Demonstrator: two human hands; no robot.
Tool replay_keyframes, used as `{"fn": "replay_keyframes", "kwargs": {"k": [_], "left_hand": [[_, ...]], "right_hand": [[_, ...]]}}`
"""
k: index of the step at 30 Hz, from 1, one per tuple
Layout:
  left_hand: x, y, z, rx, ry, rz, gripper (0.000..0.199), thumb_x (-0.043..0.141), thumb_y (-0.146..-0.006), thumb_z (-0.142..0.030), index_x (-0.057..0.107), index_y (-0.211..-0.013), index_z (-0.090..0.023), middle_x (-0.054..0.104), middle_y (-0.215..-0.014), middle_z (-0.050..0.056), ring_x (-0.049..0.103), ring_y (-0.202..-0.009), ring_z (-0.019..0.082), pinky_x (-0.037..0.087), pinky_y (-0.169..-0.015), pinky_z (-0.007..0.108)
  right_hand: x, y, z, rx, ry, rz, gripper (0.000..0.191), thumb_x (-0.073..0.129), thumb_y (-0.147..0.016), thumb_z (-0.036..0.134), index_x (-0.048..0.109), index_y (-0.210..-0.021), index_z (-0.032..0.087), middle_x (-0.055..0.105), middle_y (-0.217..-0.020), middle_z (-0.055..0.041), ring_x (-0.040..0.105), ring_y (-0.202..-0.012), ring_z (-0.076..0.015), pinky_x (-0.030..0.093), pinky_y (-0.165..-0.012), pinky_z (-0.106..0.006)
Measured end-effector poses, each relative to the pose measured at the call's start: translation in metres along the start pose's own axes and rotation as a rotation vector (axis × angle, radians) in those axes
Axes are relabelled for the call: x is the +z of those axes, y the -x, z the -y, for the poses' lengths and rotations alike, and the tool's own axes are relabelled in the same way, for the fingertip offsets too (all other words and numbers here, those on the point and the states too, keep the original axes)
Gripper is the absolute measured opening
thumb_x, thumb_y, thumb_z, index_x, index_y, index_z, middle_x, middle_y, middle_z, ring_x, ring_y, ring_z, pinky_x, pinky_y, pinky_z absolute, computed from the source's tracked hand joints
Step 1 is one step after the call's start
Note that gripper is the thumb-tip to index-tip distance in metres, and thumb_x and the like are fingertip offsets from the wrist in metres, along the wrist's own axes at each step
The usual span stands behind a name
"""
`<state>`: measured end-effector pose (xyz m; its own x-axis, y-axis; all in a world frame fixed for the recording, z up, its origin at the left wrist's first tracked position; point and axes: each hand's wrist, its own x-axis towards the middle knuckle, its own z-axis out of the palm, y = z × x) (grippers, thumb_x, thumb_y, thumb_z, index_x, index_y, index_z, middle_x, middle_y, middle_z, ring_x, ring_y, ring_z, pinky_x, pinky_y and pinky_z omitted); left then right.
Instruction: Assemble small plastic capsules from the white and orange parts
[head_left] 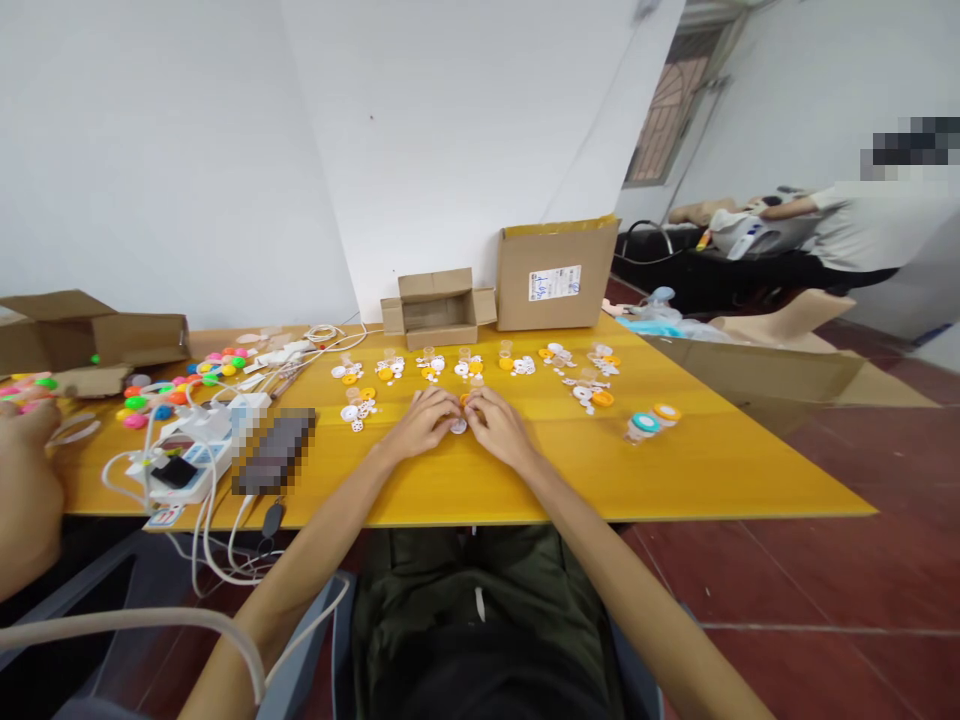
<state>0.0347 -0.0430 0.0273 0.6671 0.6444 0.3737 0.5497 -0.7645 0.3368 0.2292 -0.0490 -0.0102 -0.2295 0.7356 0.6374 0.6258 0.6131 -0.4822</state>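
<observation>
Close together over the middle of the table, my left hand (424, 424) and my right hand (496, 426) have their fingers curled inward. Between the fingertips shows a small white round part (458, 427), which both hands appear to pinch; its details are too small to make out. Just beyond my fingers are an orange ring (465, 400) and a clear cup (477, 382), partly hidden by my right hand. To the left of my hands lies a group of white discs (350, 412) with an orange ring (367, 394).
Several similar groups form a row behind. Two capped clear jars, one with a teal lid (646, 423), stand right. A power strip (217, 450), cables and a dark phone (274, 452) lie left. Cardboard boxes (559, 275) line the back. Another person's hand (30, 490) is at far left.
</observation>
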Motion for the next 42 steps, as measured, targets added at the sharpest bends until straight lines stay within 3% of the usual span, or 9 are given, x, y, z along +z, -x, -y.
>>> {"fn": "replay_keyframes", "kwargs": {"k": [4, 10, 20, 26, 32, 42], "left_hand": [[0.001, 0.0, 0.0, 0.026, -0.001, -0.001, 0.02, 0.046, -0.102, -0.026, 0.065, -0.096, -0.023, 0.067, -0.111, 0.006, 0.053, -0.108, 0.023, 0.038, -0.095, 0.039], [-0.001, 0.0, -0.001, 0.005, -0.005, 0.02, 0.025, 0.044, -0.103, -0.027, 0.067, -0.095, -0.024, 0.066, -0.112, 0.006, 0.052, -0.109, 0.024, 0.037, -0.097, 0.04], [0.002, -0.001, 0.006, 0.013, -0.033, 0.019, 0.026, 0.046, -0.099, -0.017, 0.07, -0.094, -0.025, 0.065, -0.117, 0.007, 0.052, -0.111, 0.025, 0.038, -0.097, 0.041], [0.001, -0.001, 0.006, 0.021, -0.027, 0.014, 0.026, 0.046, -0.1, -0.018, 0.07, -0.092, -0.024, 0.065, -0.116, 0.007, 0.053, -0.111, 0.025, 0.038, -0.096, 0.041], [0.002, -0.002, 0.007, 0.014, -0.036, 0.008, 0.028, 0.046, -0.101, -0.019, 0.071, -0.091, -0.025, 0.066, -0.115, 0.007, 0.053, -0.111, 0.025, 0.039, -0.096, 0.04], [0.003, -0.002, 0.009, 0.046, -0.018, -0.038, 0.026, 0.049, -0.099, -0.015, 0.072, -0.088, -0.022, 0.067, -0.113, 0.006, 0.054, -0.108, 0.023, 0.039, -0.095, 0.038]], "right_hand": [[-0.001, 0.0, 0.001, 0.017, -0.007, 0.034, 0.021, 0.053, -0.088, 0.01, 0.064, -0.079, 0.025, 0.067, -0.091, -0.004, 0.063, -0.089, -0.0214, 0.051, -0.079, -0.032], [0.0, 0.0, -0.002, -0.008, -0.033, 0.078, 0.027, 0.053, -0.082, 0.005, 0.069, -0.086, 0.025, 0.068, -0.101, -0.0053, 0.064, -0.096, -0.0225, 0.053, -0.087, -0.035], [0.002, 0.002, -0.007, -0.032, -0.039, 0.104, 0.029, 0.051, -0.083, 0.004, 0.072, -0.086, 0.025, 0.067, -0.107, -0.0061, 0.063, -0.101, -0.0225, 0.053, -0.091, -0.038], [0.001, 0.001, -0.006, -0.009, -0.043, 0.079, 0.029, 0.051, -0.082, 0.004, 0.071, -0.081, 0.025, 0.068, -0.105, -0.0059, 0.064, -0.099, -0.0224, 0.054, -0.09, -0.037], [0.003, 0.0, -0.002, -0.039, -0.052, 0.086, 0.034, 0.051, -0.08, 0.002, 0.074, -0.091, 0.024, 0.068, -0.107, -0.0066, 0.064, -0.104, -0.0228, 0.054, -0.094, -0.038], [0.002, 0.0, -0.001, -0.056, -0.052, 0.059, 0.031, 0.054, -0.08, 0.001, 0.074, -0.084, 0.024, 0.068, -0.104, -0.0057, 0.065, -0.101, -0.0207, 0.054, -0.092, -0.034]]}}
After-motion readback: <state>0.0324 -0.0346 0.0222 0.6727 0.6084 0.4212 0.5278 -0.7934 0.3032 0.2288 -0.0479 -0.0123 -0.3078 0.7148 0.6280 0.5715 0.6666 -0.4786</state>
